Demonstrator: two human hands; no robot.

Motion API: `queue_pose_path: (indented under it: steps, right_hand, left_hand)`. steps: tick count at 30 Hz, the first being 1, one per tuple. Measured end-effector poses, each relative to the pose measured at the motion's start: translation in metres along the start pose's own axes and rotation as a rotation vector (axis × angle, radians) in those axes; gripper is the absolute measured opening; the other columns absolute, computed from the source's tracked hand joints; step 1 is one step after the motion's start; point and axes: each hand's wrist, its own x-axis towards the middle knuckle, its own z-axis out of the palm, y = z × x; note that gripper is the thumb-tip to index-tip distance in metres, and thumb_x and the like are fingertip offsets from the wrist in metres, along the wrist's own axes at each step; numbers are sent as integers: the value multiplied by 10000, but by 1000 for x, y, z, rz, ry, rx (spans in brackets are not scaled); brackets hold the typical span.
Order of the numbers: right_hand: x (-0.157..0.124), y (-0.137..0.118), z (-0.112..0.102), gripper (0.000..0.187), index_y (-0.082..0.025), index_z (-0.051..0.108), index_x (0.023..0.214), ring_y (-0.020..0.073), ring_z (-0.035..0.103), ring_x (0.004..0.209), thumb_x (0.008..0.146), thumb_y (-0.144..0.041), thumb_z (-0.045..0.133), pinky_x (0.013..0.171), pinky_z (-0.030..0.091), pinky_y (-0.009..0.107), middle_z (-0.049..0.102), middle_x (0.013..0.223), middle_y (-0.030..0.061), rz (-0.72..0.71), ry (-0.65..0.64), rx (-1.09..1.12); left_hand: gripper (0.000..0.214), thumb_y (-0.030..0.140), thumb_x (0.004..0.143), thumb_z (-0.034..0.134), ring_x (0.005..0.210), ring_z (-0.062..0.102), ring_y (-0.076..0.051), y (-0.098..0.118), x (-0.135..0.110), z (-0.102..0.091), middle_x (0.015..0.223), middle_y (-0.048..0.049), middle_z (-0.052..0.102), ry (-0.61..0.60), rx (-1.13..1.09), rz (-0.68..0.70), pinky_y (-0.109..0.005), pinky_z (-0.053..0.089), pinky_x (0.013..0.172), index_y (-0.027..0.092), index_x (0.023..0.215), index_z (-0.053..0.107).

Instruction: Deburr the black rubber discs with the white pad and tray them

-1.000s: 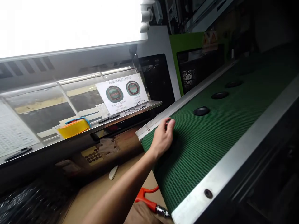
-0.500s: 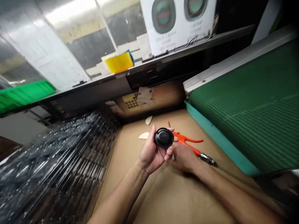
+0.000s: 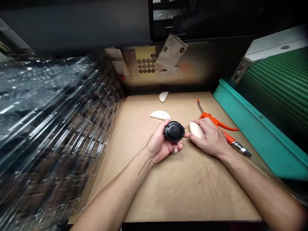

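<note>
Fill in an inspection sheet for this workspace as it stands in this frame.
Surface: brown kraft paper covers the bench, creased near the front.
Job's things: a black round part and a pale half-round piece are in hand; two more pale half-round pieces lie on the paper.
Clutter: an orange air blow gun lies beside the right hand.
Hands: the left hand holds the black round part; the right hand holds the pale piece.
Cables: nothing seen.
Surroundings: a stack of clear plastic trays at left; a green ribbed conveyor belt with a teal side rail at right.
</note>
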Motion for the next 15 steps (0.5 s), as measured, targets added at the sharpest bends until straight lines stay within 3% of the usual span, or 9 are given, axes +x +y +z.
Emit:
queue_pose_path:
  steps: [4, 7, 10, 12, 15]
  right_hand:
    - [0, 0, -2, 492, -194, 653, 1217, 272, 657, 922, 865, -537, 624, 715, 492, 389, 648, 1070, 70, -33, 27, 36]
    - [-2, -2, -6, 484, -204, 638, 1236, 248, 662, 882, 876, -526, 676, 720, 500, 370, 684, 1064, 53, -50, 15, 154]
    - [-4, -6, -13, 505, -211, 635, 1289, 210, 651, 815, 881, -495, 727, 673, 497, 327, 702, 1031, 34, 9, 48, 355]
    - [-4, -9, -19, 539, -235, 617, 1362, 185, 638, 801, 899, -484, 736, 647, 490, 299, 700, 1081, 25, 44, 74, 470]
    - [-5, -14, -28, 527, -246, 602, 1401, 156, 633, 820, 925, -436, 725, 687, 516, 267, 686, 1167, 20, -11, 65, 589]
  left_hand:
    - [546, 518, 1066, 325, 570, 646, -146, -3, 3, 0, 944, -166, 760, 30, 10, 27, -229, 464, 476, 102, 1015, 674]
    - [491, 603, 966, 589, 622, 616, -111, -8, 4, -1, 979, -140, 757, 105, 97, 122, -204, 458, 525, 123, 1029, 673]
    - [579, 634, 801, 792, 679, 591, -87, -11, 4, -4, 1028, -116, 748, 161, 310, 214, -192, 438, 565, 116, 1050, 719]
    - [589, 583, 721, 878, 733, 600, -90, -12, 4, -6, 1049, -100, 746, 177, 450, 236, -203, 451, 623, 120, 1059, 745]
    - [565, 367, 606, 986, 930, 657, -144, -12, 3, -6, 1069, -72, 751, 194, 577, 237, -262, 498, 853, 148, 1070, 748]
